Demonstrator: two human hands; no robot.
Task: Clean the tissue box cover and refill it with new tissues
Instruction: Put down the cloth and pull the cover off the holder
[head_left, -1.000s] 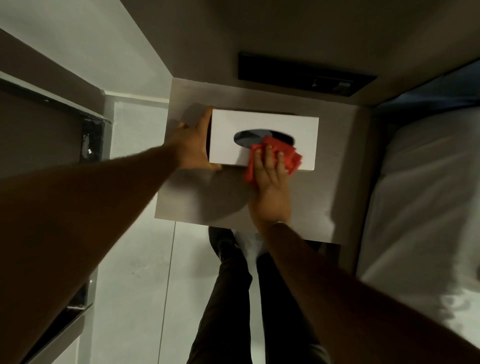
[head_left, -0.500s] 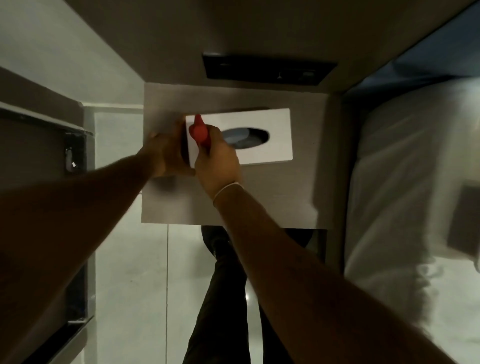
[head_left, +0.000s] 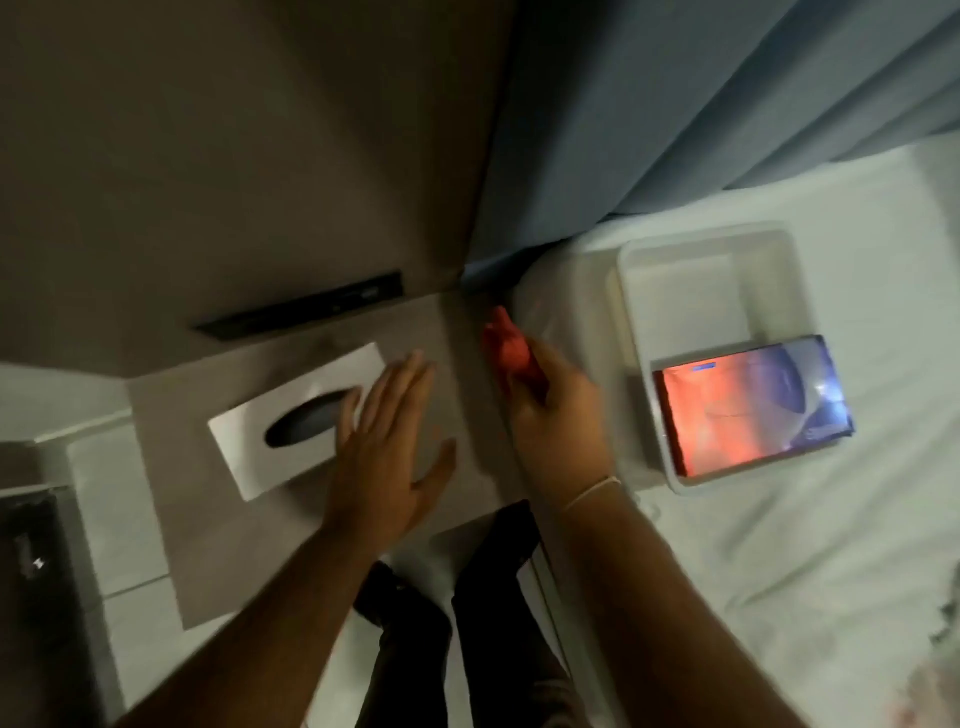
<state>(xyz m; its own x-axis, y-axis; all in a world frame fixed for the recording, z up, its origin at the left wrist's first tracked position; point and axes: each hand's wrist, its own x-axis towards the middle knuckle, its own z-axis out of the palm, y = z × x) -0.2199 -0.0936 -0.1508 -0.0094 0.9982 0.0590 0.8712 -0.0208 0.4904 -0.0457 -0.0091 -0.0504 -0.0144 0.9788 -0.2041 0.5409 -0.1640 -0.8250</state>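
The white tissue box cover (head_left: 291, 415) with a dark oval slot lies on the grey bedside table (head_left: 218, 545). My left hand (head_left: 389, 452) hovers just right of the cover, fingers spread, holding nothing. Over the gap between table and bed, my right hand (head_left: 556, 421) grips a bunched red cloth (head_left: 506, 345). A pack of new tissues (head_left: 753, 405), orange and blue, lies in the near end of a white tray (head_left: 779, 249) on the bed.
The bed with white sheets (head_left: 779, 571) fills the right side, with a blue headboard (head_left: 675, 130) behind it. A dark switch panel (head_left: 301, 306) sits on the wall above the table. My legs stand below, and dark furniture (head_left: 31, 597) is at the left.
My left hand has let go of the cover's left end and now sits open at its right. My right hand has carried the red cloth off the cover toward the bed. The view swung right.
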